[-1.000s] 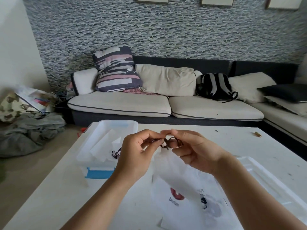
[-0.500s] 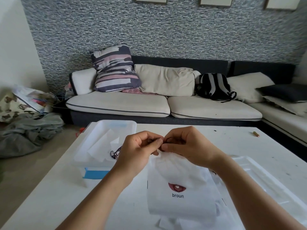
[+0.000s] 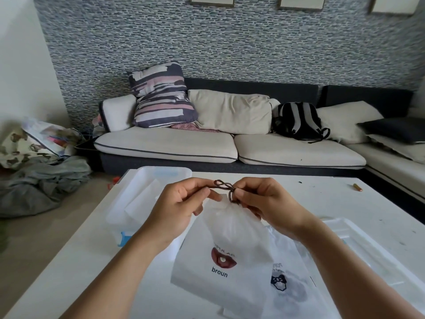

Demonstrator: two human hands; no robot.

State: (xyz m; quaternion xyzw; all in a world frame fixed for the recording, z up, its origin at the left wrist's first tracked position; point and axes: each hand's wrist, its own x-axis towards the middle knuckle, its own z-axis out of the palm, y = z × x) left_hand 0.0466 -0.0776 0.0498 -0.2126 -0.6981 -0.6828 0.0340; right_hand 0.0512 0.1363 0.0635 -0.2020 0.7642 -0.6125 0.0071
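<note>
Drawn apart, baring brown cord (image 3: 222, 185).
Pinched in left grip (image 3: 179, 203) and right grip (image 3: 266, 201); limp, light; take by loops.

On the white bench (image 3: 322, 194): a clear plastic box (image 3: 142, 199) with a blue latch (image 3: 124, 238) at the left, a clear lid (image 3: 368, 247) at the right, a small brown stub (image 3: 357, 187) far off toward the right edge, and a flat packet printed with a dark bow (image 3: 279, 282) near the front. Beyond it, a cream sofa (image 3: 165, 146) with a striped cushion (image 3: 161, 95), a beige cushion (image 3: 232, 111), a black-and-grey backpack (image 3: 299, 120) and a dark cushion (image 3: 395, 130), all against a patterned wall. On the floor at the left, a heap of grey cloth (image 3: 43, 183).
</note>
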